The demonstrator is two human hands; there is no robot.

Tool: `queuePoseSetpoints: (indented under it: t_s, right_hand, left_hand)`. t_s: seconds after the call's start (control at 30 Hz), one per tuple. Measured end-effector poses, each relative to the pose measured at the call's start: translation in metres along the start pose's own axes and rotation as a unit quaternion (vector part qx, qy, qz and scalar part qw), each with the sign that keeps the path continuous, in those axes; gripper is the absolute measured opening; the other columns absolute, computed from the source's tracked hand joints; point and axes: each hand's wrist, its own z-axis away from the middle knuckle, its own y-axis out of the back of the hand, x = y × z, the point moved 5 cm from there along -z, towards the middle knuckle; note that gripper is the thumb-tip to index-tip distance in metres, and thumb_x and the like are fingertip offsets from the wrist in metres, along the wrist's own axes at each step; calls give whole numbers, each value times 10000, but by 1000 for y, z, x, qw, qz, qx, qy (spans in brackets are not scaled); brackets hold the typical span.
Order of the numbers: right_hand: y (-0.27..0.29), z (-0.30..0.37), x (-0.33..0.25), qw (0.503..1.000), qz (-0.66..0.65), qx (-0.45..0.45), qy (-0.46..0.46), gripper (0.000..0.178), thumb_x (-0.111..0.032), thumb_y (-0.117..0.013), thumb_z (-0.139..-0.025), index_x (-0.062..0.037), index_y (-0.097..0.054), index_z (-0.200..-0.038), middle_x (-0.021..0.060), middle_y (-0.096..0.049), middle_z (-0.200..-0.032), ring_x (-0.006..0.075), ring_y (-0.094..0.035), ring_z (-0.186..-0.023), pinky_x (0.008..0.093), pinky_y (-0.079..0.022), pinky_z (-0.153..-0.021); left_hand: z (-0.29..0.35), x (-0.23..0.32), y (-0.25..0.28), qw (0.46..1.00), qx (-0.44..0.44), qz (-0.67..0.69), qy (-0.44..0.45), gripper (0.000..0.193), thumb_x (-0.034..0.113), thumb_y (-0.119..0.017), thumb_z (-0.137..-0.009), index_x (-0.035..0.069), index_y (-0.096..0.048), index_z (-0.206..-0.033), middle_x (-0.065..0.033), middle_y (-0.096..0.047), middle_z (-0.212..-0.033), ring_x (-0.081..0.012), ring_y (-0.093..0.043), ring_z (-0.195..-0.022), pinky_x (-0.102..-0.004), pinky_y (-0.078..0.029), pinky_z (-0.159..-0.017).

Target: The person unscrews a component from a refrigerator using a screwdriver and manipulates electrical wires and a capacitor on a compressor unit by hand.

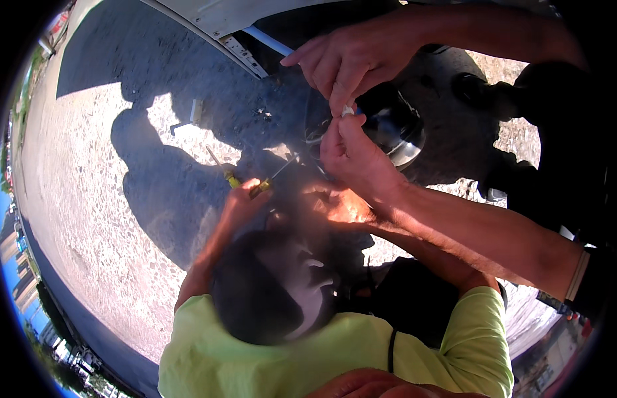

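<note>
At the lower edge shows a patch of bare skin, apparently part of my own hands or forearms. Which hand it is and how its fingers stand cannot be made out. Nearest to it is a crouching co-worker in a lime-green shirt and dark cap. That person's left hand grips yellow-handled tools with thin metal shafts, like screwdrivers; their right hand is sunlit and blurred. From the right reach another person's two hands, pinching a small white piece.
A pale metal panel with a perforated bracket and a light-blue tube spans the top. Beneath the pinching hands sits a glossy dark rounded object. A small pale block lies on rough ground.
</note>
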Motion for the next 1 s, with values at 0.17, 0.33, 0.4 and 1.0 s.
queuePoseSetpoints:
  t_s: [0.17,0.33,0.4,1.0]
  right_hand:
    - [0,-2,-2,999,-40,9,-23,58,-38,-682,-799,-38,-659,-852,36,-607,-853,175,-590,-902,369,-468,-770]
    - [-21,0,-19,994,-68,82,27,172,-67,-652,-789,21,-737,-910,73,-688,-853,205,-646,-855,383,-465,-692]
    - [-26,-4,-21,992,-79,91,21,173,-84,-652,-789,23,-731,-900,76,-683,-858,203,-640,-862,382,-461,-699]
    - [-22,0,-14,916,-385,99,-56,460,-389,-575,-865,64,-656,-862,164,-600,-858,298,-546,-890,447,-414,-879]
  left_hand:
    - [4,14,1,1000,6,5,-1,287,313,-740,-948,53,-707,-1065,-102,-710,-821,-127,-614,-732,-359,-512,-683]
    - [3,15,-1,1000,11,19,-6,280,286,-740,-947,50,-714,-1094,-106,-735,-869,-128,-642,-773,-357,-533,-718]
    - [5,19,1,1000,11,13,-7,280,280,-740,-946,58,-716,-1116,-107,-741,-896,-130,-651,-800,-355,-539,-736]
    - [3,-27,-2,999,32,37,21,696,376,-800,-902,-109,-598,-1358,-264,-720,-1243,-296,-702,-1177,-376,-551,-987]
